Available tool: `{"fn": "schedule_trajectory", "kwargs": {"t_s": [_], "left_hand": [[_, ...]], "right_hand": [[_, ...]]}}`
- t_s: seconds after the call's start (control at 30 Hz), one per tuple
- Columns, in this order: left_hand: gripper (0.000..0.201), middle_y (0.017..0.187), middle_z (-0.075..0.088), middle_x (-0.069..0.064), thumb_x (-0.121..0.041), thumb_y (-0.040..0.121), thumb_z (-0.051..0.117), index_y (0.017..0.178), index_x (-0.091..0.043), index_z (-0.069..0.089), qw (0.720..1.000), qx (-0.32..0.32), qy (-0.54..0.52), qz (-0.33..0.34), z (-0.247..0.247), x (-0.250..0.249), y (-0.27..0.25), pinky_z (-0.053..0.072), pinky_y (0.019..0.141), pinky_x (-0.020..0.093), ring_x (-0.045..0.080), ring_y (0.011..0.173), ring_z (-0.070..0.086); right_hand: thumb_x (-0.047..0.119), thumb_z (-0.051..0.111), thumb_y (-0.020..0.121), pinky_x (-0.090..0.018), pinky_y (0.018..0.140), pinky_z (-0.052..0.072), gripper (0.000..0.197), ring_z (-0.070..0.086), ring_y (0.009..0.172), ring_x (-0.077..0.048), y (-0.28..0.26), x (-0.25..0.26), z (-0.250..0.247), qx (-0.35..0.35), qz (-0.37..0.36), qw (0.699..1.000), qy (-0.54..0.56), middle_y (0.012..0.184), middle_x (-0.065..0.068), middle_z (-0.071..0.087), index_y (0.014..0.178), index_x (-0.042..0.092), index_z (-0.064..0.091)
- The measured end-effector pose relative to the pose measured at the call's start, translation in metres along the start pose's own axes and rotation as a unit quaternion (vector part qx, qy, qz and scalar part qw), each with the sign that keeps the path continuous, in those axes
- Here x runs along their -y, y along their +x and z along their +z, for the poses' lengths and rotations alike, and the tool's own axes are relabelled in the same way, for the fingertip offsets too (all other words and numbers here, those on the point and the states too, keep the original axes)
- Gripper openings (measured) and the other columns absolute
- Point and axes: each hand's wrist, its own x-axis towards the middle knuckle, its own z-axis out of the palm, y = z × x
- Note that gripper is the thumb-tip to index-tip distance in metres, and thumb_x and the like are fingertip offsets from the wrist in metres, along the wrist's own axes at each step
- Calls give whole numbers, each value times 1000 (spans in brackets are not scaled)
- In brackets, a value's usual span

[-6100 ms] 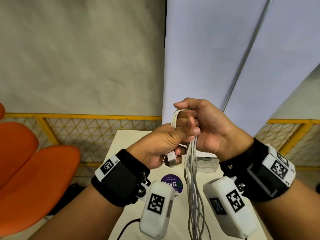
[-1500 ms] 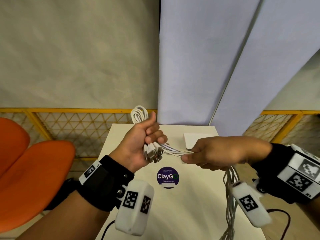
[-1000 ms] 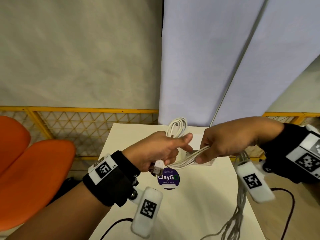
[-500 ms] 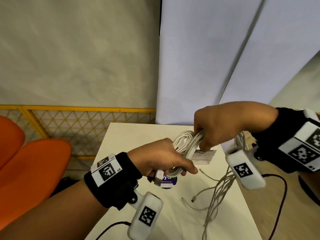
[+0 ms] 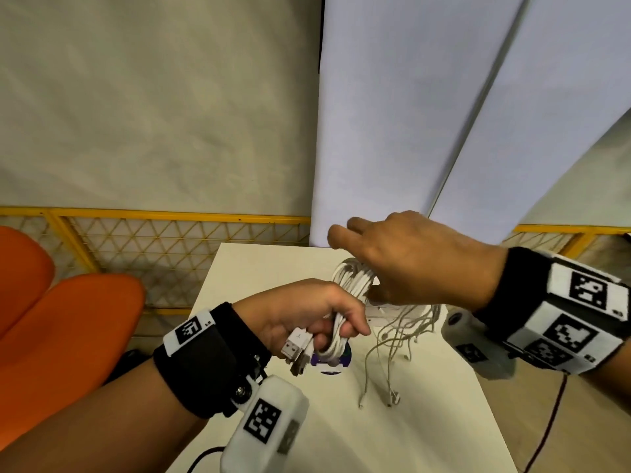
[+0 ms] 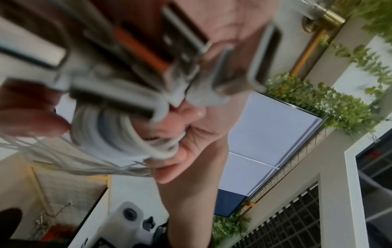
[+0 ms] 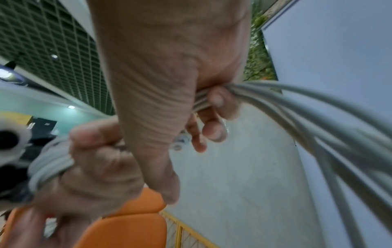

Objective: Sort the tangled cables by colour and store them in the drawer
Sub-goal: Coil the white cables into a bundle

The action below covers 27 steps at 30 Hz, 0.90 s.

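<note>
Orange chair seats [image 5: 61, 322] stand at the far left, beside a yellow mesh fence [image 5: 164, 247] that runs behind the white table [image 5: 426, 421]. Right of them, above the table's near half, the left hand [image 5: 307, 319] is curled round a coil of white cables [image 5: 348, 302]; the loops pass between its thumb and its bent fingers [image 5: 351, 327], and the USB plugs [image 5: 297, 349] stick out just below the knuckles, toward the wrist. The left wrist view shows the same coil [image 6: 118, 134] close up and blurred, wrapped against that hand's fingertips [image 6: 29, 122], with the metal plug ends [image 6: 131, 55] crowded in front of the lens. Under the coil, partly hidden, a round purple sticker [image 5: 336, 360] lies on the table. Further right, the right hand [image 5: 416, 264] reaches over the top of the coil, touching it; in the right wrist view its fingers [image 7: 214, 104] pinch several strands [image 7: 297, 109] against the palm, so it is closed on the cables too. Below those fingers loose thin ends [image 5: 386, 363] hang down, and their small connectors rest on the table. Just behind the right hand's fingers a small pale box [image 5: 386, 312] sits on the table; whether it is the drawer cannot be told
</note>
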Motion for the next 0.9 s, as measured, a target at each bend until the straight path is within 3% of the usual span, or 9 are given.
{"fn": "schedule_trajectory", "kwargs": {"t_s": [0.1, 0.27, 0.37, 0.47, 0.57, 0.67, 0.77, 0.83, 0.9], "left_hand": [[28, 32, 29, -4, -19, 70, 66, 48, -16, 50, 998, 39, -58, 7, -1, -3, -2, 39, 50, 21, 22, 52, 39], [26, 30, 26, -4, -9, 71, 63, 50, -11, 49, 988, 106, -112, 28, 2, -5, -8, 51, 53, 22, 14, 35, 40], [24, 30, 27, -4, -14, 74, 64, 52, -11, 53, 987, 110, -115, 29, 6, -5, -11, 51, 52, 22, 18, 43, 40], [21, 32, 30, -3, -16, 74, 71, 56, -10, 62, 988, 84, -125, 42, 7, 2, -7, 54, 59, 28, 14, 39, 39], [14, 48, 39, 5, -18, 68, 80, 64, -8, 71, 988, 69, -130, 48, 7, 6, -4, 55, 65, 35, 9, 36, 39], [20, 82, 53, 18, -21, 61, 87, 72, -9, 75, 990, 62, -119, 52, 5, 7, -2, 53, 62, 34, 22, 59, 55], [9, 108, 66, 19, -13, 83, 74, 90, -6, 74, 981, 116, -139, 68, 5, 2, -6, 56, 63, 35, 32, 94, 64], [15, 97, 73, 17, -4, 93, 56, 98, -3, 70, 973, 150, -159, 72, 5, 1, -8, 59, 65, 35, 30, 91, 71], [19, 75, 70, 10, -1, 96, 52, 103, -2, 69, 971, 157, -163, 76, 5, -1, -9, 60, 70, 39, 26, 74, 72]], "right_hand": [[39, 82, 66, -28, 41, 26, 63, 27, 42, -18, 1, 6, 9, -87, -55, 994, -27, 97, -2, 55, 117, 20, 50], [23, 73, 78, -27, 42, 22, 19, 52, 45, -25, 5, 13, 19, -154, -129, 979, -27, 66, -1, 55, 80, 13, 57], [16, 70, 73, -25, 42, 20, 17, 46, 37, -27, 8, 10, 18, -146, -147, 978, -35, 52, -1, 51, 69, 11, 54], [11, 73, 70, -24, 44, 18, 22, 26, 38, -24, 11, 7, 16, -142, -158, 976, -41, 46, 0, 47, 62, 10, 52], [11, 77, 66, -24, 44, 18, 26, 19, 43, -22, 13, 6, 13, -134, -165, 976, -51, 43, 0, 47, 59, 10, 52], [11, 78, 66, -25, 44, 20, 25, 25, 39, -24, 15, 4, 10, -120, -167, 976, -69, 44, -1, 49, 60, 10, 54], [11, 77, 69, -26, 44, 21, 23, 36, 36, -25, 17, 1, 10, -112, -181, 973, -89, 46, -1, 50, 61, 10, 56], [11, 77, 69, -26, 44, 21, 23, 44, 35, -25, 17, -1, 10, -113, -191, 971, -91, 45, 0, 50, 61, 10, 57], [12, 78, 69, -25, 45, 20, 22, 44, 35, -25, 18, -2, 10, -120, -197, 969, -87, 45, 0, 49, 61, 10, 57]]}}
